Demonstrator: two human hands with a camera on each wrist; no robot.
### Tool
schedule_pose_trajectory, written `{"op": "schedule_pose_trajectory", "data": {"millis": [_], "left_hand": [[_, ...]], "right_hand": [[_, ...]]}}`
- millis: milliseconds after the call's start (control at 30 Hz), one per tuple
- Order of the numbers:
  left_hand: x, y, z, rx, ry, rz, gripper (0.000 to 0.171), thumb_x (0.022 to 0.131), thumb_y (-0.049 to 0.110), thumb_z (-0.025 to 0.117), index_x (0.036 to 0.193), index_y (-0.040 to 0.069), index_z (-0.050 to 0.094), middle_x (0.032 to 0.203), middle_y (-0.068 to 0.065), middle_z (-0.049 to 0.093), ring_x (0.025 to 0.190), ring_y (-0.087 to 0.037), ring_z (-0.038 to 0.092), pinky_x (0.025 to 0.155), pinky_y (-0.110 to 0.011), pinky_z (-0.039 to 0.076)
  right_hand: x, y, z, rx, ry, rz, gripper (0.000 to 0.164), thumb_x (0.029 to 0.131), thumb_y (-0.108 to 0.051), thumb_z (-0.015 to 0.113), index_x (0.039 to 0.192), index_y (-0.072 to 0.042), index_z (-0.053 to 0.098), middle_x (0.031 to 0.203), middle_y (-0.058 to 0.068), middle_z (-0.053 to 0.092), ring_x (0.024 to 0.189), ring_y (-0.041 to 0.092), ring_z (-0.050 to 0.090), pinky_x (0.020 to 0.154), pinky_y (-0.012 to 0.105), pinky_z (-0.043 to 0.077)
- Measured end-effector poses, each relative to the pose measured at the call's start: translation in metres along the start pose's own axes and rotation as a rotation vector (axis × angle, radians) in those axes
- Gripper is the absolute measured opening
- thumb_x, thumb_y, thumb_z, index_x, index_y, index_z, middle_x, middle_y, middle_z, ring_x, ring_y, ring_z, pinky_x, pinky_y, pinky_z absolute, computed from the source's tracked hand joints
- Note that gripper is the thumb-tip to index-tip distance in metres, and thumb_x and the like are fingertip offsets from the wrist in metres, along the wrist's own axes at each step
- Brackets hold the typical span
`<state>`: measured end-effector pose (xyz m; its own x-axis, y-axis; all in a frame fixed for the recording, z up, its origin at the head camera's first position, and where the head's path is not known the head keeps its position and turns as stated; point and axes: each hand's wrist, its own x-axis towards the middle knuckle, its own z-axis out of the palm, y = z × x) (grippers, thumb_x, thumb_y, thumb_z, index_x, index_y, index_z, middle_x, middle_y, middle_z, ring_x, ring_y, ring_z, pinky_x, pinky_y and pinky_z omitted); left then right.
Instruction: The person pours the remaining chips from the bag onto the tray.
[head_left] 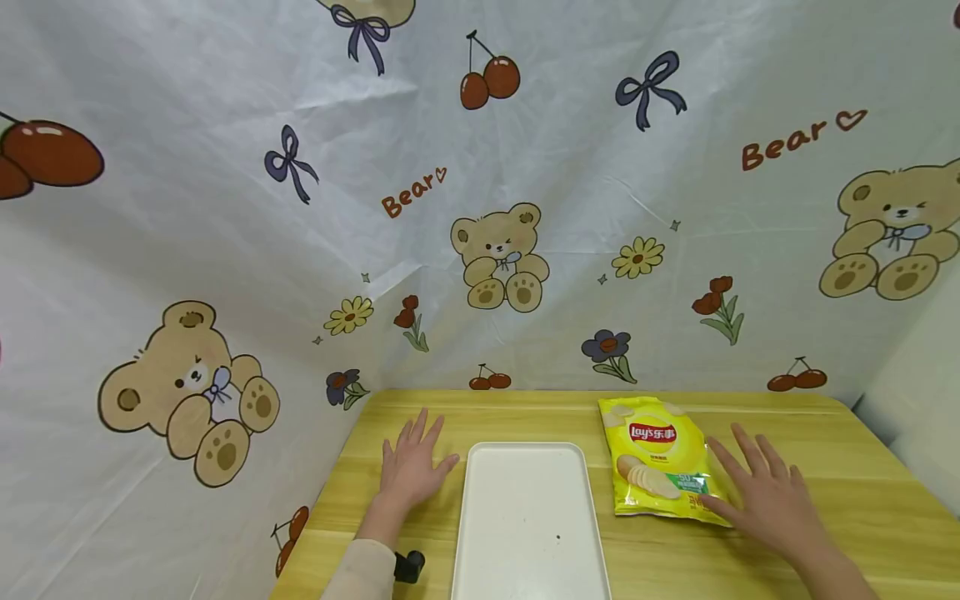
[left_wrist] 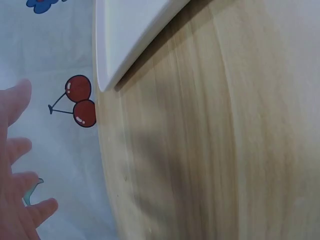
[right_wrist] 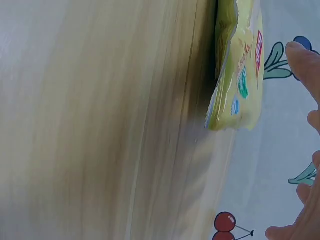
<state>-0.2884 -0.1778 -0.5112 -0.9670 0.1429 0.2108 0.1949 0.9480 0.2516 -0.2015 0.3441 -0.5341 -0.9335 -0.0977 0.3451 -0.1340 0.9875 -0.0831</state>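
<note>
The tray [head_left: 528, 492] lies nearest, flat on the bench [head_left: 840, 454] between the two hands, its near end cut off by the lower border of the head view. It is white and shallow with a low rim, and its long axis runs straight away from the person. It looks stiff and fairly light; the rims along its long sides would give the best hold.

The left hand [head_left: 412, 467] is just left of the tray, fingers spread, holding nothing. The right hand [head_left: 768, 498] is spread too, at the right side of the bag [head_left: 652, 458]. In the head view its thumb overlaps the bag's lower right corner, but the right wrist view shows a gap, so it seems not to touch.

The bag rests on the bench to the right of the tray and apart from it, printed face up, lettering upright to the person. Its long axis runs near to far, the far end leaning left. It looks puffed: likely very light, soft and slick, with brittle chips inside, so a gentle pinch on an end seam should suit better than a squeeze round the middle.

Beyond the bench hangs a bear-print cloth [head_left: 570, 167].
</note>
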Motion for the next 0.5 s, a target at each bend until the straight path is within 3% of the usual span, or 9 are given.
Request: {"op": "schedule_pose_trajectory", "data": {"millis": [200, 367, 500], "left_hand": [[-0.001, 0.002, 0.005, -0.055, -0.033, -0.002, 0.072, 0.095, 0.055, 0.059, 0.156, 0.022, 0.038, 0.166, -0.012, 0.024, 0.146, -0.040, 0.036, 0.109, -0.071, 0.033], [-0.003, 0.002, 0.010, -0.100, -0.051, -0.026, 0.070, 0.095, 0.053, 0.060, 0.155, 0.023, 0.039, 0.165, -0.013, 0.025, 0.140, -0.042, 0.043, 0.094, -0.064, 0.048], [-0.005, 0.002, 0.012, -0.148, -0.082, -0.053, 0.071, 0.095, 0.053, 0.060, 0.157, 0.025, 0.036, 0.165, -0.013, 0.023, 0.135, -0.046, 0.046, 0.083, -0.063, 0.052]], "right_hand": [[0.003, -0.015, -0.001, 0.005, 0.010, -0.024, 0.097, 0.079, -0.065, 0.072, 0.157, -0.023, 0.033, 0.166, 0.016, 0.016, 0.142, 0.050, 0.024, 0.096, 0.084, 0.027], [0.005, -0.024, -0.001, 0.000, -0.033, -0.025, 0.096, 0.080, -0.070, 0.067, 0.156, -0.021, 0.035, 0.165, 0.017, 0.018, 0.139, 0.050, 0.028, 0.096, 0.082, 0.031], [0.006, -0.029, 0.001, 0.011, -0.070, -0.024, 0.096, 0.081, -0.073, 0.063, 0.155, -0.019, 0.037, 0.165, 0.018, 0.019, 0.139, 0.051, 0.028, 0.098, 0.080, 0.031]]}}
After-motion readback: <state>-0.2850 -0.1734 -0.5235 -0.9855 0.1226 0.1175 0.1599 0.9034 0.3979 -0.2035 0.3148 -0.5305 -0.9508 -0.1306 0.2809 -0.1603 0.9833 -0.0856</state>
